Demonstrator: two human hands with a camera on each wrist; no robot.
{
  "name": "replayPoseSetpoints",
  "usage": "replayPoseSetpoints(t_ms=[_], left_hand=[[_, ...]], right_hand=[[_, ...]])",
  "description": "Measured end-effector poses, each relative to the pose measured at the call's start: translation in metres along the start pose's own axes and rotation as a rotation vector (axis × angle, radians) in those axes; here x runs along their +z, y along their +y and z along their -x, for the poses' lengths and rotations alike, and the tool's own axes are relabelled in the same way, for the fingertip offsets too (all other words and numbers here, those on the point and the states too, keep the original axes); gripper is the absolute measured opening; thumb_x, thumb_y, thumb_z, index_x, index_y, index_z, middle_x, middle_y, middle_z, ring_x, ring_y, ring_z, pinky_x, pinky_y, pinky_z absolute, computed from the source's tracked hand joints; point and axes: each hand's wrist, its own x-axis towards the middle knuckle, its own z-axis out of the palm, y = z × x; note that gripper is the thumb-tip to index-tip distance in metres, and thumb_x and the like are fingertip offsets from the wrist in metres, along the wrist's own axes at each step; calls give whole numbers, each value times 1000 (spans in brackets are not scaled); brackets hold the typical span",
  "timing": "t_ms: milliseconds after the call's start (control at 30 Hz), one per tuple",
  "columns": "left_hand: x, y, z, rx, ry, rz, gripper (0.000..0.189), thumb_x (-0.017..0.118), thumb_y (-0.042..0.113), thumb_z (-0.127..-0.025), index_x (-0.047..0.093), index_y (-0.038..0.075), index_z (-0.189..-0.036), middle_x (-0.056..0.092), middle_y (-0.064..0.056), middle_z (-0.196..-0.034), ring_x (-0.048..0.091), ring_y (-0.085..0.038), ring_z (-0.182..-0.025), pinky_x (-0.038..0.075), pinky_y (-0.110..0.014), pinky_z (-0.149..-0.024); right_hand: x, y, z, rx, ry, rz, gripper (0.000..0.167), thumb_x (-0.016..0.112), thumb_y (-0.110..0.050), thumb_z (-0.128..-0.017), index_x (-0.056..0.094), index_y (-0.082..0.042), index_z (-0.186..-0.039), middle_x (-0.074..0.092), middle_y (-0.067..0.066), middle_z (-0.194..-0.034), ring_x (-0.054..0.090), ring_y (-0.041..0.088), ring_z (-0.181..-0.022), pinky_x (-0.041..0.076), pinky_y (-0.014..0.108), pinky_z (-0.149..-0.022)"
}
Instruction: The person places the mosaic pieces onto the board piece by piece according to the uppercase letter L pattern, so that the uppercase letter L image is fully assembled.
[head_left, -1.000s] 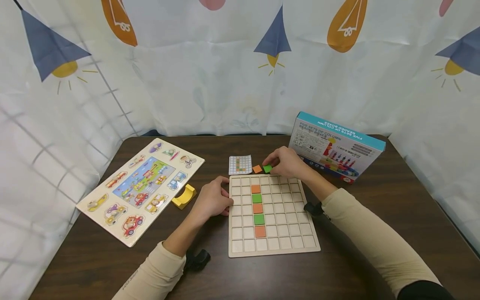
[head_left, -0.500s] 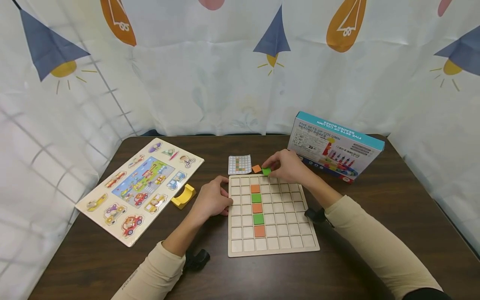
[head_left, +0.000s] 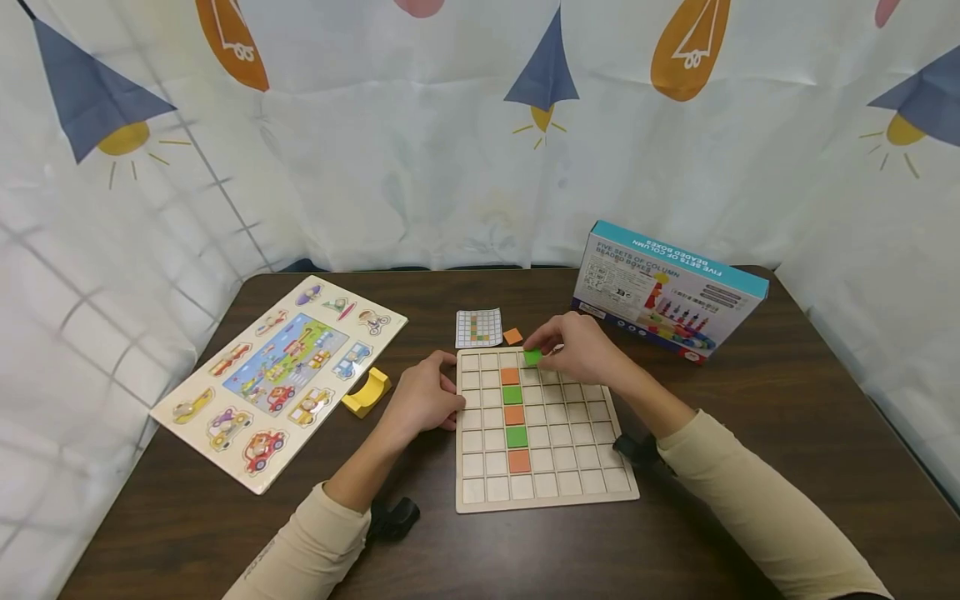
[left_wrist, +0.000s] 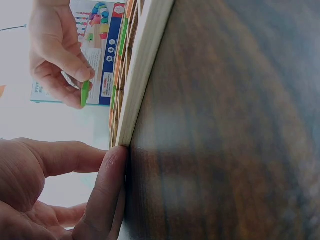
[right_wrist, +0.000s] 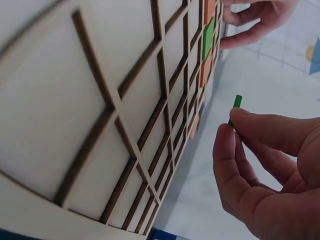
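Observation:
A pale wooden grid board (head_left: 555,486) lies flat on the table, with orange tiles (head_left: 513,415) and green tiles (head_left: 517,437) alternating down its third column. At its left edge my left hand (head_left: 427,398) holds the rim, the thumb and index finger meeting at the edge in the left wrist view. My right hand (head_left: 581,348) pinches a loose green tile (right_wrist: 237,102) between thumb and index finger. That tile hovers above the board's top row, tilted and apart from the surface in the right wrist view. One loose orange tile (head_left: 513,336) lies just beyond the board.
A small printed pattern card (head_left: 478,327) lies behind the board. At the back right stands a toy box (head_left: 667,292). To the left a vehicle puzzle board (head_left: 281,383) rests tilted beside a curved yellow block (head_left: 367,393). A patterned white curtain (head_left: 420,167) surrounds the table.
My right hand has brought the green tile from beside the orange tile toward me, over the top row of the board. My left hand stays at the board's edge.

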Motion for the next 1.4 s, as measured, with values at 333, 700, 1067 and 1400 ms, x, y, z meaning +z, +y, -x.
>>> replayPoseSetpoints(t_ms=[333, 700, 1067, 1400], left_hand=[[0, 0, -1, 5, -4, 17, 63, 74, -1, -85, 51, 2, -144, 67, -14, -92, 68, -16, -55, 63, -31, -50], [-1, -1, 0, -8, -3, 7, 63, 74, 0, -84, 52, 3, -143, 68, -13, -91, 68, -16, -56, 63, -30, -51], [-1, 0, -1, -4, -8, 12, 63, 74, -1, -84, 51, 3, -144, 68, -13, -91, 68, -16, -56, 63, -30, -51], [-1, -1, -1, -4, -5, 14, 63, 74, 0, -84, 52, 4, -143, 68, -13, -91, 68, -17, -57, 63, -30, -51]], right_hand=[[7, -3, 17, 20, -10, -24, 22, 79, -5, -89, 81, -11, -110, 75, 4, -108, 69, 20, -98, 60, 37, -83], [14, -15, 35, 36, -58, -60, 22, 80, -2, -86, 82, -14, -105, 76, -1, -105, 66, 16, -93, 61, 29, -78], [19, -16, 49, 53, -105, -80, 21, 84, -3, -82, 81, -14, -100, 74, -3, -95, 63, 14, -85, 58, 29, -76], [24, -20, 61, 7, -183, -68, 21, 86, -1, -77, 79, -14, -93, 71, -3, -84, 61, 12, -79, 56, 26, -70]])
